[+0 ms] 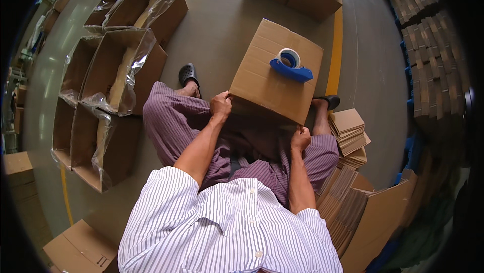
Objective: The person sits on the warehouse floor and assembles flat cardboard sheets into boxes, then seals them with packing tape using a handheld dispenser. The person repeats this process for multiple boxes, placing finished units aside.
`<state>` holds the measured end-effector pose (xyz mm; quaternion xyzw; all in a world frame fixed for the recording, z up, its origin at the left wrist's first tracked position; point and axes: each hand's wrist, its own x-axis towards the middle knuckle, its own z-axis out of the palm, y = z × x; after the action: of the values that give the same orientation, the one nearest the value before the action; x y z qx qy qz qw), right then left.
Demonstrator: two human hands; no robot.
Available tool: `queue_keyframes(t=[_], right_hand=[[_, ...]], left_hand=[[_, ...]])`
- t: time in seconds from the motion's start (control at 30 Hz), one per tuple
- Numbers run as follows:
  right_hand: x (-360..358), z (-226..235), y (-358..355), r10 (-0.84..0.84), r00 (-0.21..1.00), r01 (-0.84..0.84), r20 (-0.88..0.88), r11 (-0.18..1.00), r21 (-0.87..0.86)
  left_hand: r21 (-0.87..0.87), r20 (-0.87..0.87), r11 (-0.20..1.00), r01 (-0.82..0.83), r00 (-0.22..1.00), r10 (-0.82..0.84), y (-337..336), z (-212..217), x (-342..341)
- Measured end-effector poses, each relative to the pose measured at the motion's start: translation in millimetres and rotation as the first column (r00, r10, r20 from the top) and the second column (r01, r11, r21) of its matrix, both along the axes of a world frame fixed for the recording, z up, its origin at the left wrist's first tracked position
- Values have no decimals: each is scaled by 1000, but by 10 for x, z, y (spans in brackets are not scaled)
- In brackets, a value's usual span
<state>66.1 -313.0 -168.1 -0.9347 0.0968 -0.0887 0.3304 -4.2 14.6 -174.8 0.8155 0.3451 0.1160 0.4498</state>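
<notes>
Cardboard is all around this person, who sits on the grey floor [227, 26]. Far to the left stand open boxes with clear plastic bags [118, 66] inside them, side by side in rows. Next come the person's legs in purple striped trousers, with black shoes on the feet.

The left hand [221, 105] grips the near left corner of a closed cardboard box [275, 71]. Its fingers are curled tight on that corner. The box rests over the person's lap, between the knees, and tips a bit to one side. It lies just ahead of both hands, so both arms reach forward to it. On top of the box, toward its far right side, sits a blue tape holder [291, 66] with a white roll of tape. It is well apart from both hands.

The right hand [300, 138] holds the near right lower edge of the box. Its fingers are closed on that edge. This hand sits lower and closer to the body than the left one.

On the right lie stacks of flat folded cardboard [350, 132].
</notes>
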Motion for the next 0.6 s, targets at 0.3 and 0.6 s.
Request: queue_keyframes(t=[0.3, 0.6], right_hand=[[-95, -50, 691, -130, 972, 191, -195, 922, 337], [-249, -133, 771, -4, 960, 202, -278, 699, 686]], left_hand=[[-359, -74, 882, -305, 951, 299, -1032, 176, 270], [-544, 114, 720, -431, 812, 572, -831, -359, 116]])
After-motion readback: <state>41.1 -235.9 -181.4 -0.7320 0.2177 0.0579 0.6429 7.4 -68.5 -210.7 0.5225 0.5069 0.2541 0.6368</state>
